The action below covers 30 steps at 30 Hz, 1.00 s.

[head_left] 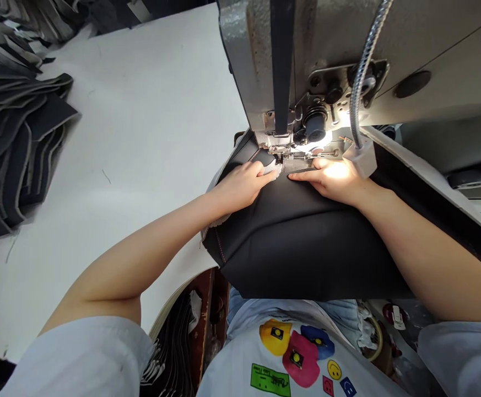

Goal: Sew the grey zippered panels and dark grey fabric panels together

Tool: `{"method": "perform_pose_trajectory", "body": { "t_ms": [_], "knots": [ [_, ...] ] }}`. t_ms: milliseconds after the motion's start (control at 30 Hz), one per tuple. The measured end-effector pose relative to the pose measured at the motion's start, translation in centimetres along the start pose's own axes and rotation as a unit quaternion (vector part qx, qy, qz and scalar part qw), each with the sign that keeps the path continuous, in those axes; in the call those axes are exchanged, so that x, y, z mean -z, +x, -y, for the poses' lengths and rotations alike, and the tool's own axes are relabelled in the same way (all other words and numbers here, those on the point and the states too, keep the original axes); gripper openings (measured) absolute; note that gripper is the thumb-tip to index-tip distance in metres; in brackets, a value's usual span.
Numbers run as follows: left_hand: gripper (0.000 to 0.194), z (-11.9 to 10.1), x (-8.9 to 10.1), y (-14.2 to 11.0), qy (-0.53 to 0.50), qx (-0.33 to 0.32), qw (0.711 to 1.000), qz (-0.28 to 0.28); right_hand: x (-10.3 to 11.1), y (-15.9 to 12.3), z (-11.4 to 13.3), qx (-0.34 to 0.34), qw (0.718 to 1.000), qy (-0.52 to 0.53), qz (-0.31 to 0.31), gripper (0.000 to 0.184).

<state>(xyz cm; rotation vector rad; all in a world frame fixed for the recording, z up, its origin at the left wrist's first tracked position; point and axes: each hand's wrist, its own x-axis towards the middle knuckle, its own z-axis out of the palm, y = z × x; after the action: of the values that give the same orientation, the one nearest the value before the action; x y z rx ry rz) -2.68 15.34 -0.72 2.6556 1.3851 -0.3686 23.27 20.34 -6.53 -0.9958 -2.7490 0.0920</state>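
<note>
The left hand (244, 184) is partly closed, with its fingers curled and its thumb extended, and grasps the black material (306, 248) at a folded edge with light grey backing, just beside the needle area of the sewing machine (327, 33). The right hand (339, 179) is loosely open and does not grasp; its index finger is extended and rests on the same material, pointing toward the left hand. The state of its remaining fingers is partly hidden by the lamp (362, 157), positioned above the hand. The black material lies below the machine head, spreads under both forearms and hangs over the front edge of the white table (141, 110). A pile of dark pieces (17, 138) lies on the table, well apart from the left hand
</note>
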Motion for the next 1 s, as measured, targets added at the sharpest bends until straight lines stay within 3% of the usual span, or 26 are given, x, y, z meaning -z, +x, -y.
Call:
{"method": "perform_pose_trajectory", "body": {
  "t_ms": [133,267,467,600,800,1000],
  "knots": [
    [0.06,0.0,0.5,0.3,0.008,0.008,0.999,0.034,-0.7,0.0,-0.6,0.005,0.999,0.031,-0.022,0.034],
    [0.06,0.1,0.6,1.3,0.015,-0.012,1.0,0.016,-0.9,0.2,-0.7,0.004,0.999,0.029,-0.026,0.035],
    [0.042,-0.6,0.5,2.6,-0.08,0.011,0.996,-0.024,-0.6,0.9,0.1,-0.023,1.0,0.006,0.002,0.036],
    [0.038,-1.0,0.8,3.0,-0.108,0.033,0.993,-0.014,-0.6,0.8,0.5,-0.029,1.0,0.003,0.01,0.038],
    [0.041,-1.4,0.5,3.1,-0.075,0.053,0.996,0.002,-0.6,1.0,0.6,-0.046,0.998,0.008,0.046,0.042],
    [0.05,-2.1,0.2,2.7,-0.058,0.056,0.996,-0.041,0.9,1.6,2.0,-0.099,0.986,0.096,0.097,0.043]
  ]
}}
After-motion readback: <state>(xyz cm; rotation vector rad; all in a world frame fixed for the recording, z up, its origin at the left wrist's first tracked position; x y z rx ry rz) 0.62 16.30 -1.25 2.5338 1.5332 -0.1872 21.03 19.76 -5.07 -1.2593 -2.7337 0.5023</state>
